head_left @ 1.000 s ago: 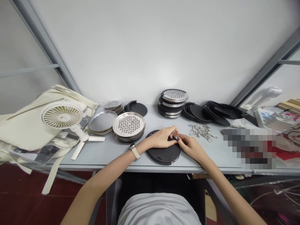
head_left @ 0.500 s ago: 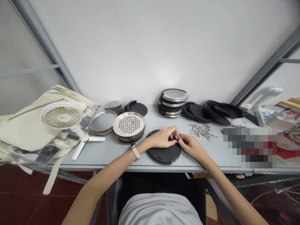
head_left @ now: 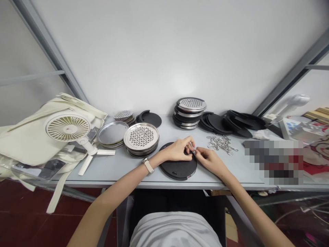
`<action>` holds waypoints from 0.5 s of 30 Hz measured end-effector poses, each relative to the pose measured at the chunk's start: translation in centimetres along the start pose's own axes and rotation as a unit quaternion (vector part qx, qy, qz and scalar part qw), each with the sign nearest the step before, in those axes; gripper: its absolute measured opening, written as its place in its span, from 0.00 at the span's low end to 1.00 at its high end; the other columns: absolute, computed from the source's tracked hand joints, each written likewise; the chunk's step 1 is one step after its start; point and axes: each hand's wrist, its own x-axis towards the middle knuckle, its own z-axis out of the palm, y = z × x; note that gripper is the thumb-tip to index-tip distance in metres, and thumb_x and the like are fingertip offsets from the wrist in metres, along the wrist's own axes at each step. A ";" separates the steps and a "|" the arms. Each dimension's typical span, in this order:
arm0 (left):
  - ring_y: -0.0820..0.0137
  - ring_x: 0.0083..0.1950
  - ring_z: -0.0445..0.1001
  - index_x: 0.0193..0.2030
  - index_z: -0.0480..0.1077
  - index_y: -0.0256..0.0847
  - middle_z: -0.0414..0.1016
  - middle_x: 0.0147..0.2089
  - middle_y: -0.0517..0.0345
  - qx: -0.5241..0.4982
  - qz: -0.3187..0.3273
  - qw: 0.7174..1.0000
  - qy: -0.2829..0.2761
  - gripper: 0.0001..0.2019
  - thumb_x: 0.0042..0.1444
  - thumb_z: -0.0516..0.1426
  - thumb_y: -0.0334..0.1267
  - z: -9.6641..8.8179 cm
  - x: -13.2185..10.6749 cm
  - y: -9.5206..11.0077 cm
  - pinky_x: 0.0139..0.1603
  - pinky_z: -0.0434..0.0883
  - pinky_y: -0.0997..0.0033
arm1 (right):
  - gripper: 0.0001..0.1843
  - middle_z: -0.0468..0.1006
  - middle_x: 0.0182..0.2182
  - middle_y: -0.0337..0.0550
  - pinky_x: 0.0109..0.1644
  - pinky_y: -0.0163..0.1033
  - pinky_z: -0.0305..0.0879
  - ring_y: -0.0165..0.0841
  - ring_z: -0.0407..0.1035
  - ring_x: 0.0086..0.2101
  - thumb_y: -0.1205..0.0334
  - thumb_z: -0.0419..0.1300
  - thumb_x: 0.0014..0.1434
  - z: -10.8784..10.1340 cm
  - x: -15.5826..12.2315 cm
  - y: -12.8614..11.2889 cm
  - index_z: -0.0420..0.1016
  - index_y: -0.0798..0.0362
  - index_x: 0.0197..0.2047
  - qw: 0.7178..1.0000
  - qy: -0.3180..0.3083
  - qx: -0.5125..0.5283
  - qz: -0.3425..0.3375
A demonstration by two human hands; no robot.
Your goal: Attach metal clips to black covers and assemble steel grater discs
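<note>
A round black disc with a raised rim lies flat near the table's front edge. Over its upper right part is my left hand, fingers bent and closed at the rim. My right hand pinches just beside it at the disc's right edge; the fingertips of both hands nearly meet. Whatever is between the fingers is too small to make out. Right of the hands lies a loose pile of small metal clips. To the left stands a stack of round metal grater plates.
Plain metal discs are stacked further left, beside a white fan and a cream bag. Assembled graters stand stacked at the back. More black discs lie right of them. A grey wall rises behind the table.
The black disc has shifted very slightly left. My fingertips have moved a little at its rim, with a small gap opening between the two hands.
</note>
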 end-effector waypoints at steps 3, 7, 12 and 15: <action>0.74 0.35 0.71 0.44 0.60 0.40 0.71 0.36 0.61 0.000 0.001 1.000 0.006 0.18 0.45 0.57 0.26 0.1 0.0 0.0 0.38 0.68 0.74 | 0.16 0.53 0.18 0.31 0.26 0.33 0.49 0.27 0.51 0.22 0.58 0.49 0.60 0.0 -0.1 0.1 0.51 0.51 0.22 1.000 0.005 0.011 0.003; 0.73 0.37 0.69 0.46 0.59 0.40 0.70 0.39 0.59 0.040 0.009 0.999 0.016 0.18 0.47 0.55 0.26 0.2 0.0 0.1 0.40 0.68 0.72 | 0.17 0.54 0.19 0.32 0.26 0.34 0.50 0.27 0.52 0.23 0.56 0.47 0.64 0.0 -0.1 -0.1 0.53 0.51 0.24 1.000 0.011 0.013 -0.007; 0.71 0.40 0.67 0.45 0.60 0.41 0.66 0.43 0.56 0.089 0.013 0.995 0.032 0.17 0.48 0.56 0.28 0.2 -0.1 0.4 0.45 0.68 0.69 | 0.17 0.57 0.21 0.33 0.28 0.34 0.53 0.28 0.53 0.24 0.54 0.46 0.66 0.1 0.0 -0.4 0.56 0.51 0.27 1.000 0.016 0.019 -0.019; 0.72 0.39 0.66 0.45 0.59 0.41 0.64 0.40 0.58 0.079 0.005 0.997 0.025 0.18 0.46 0.56 0.27 0.2 -0.2 0.3 0.42 0.68 0.70 | 0.15 0.58 0.21 0.33 0.29 0.34 0.54 0.29 0.54 0.24 0.55 0.46 0.66 0.1 0.0 -0.4 0.57 0.50 0.28 1.000 0.018 0.016 -0.017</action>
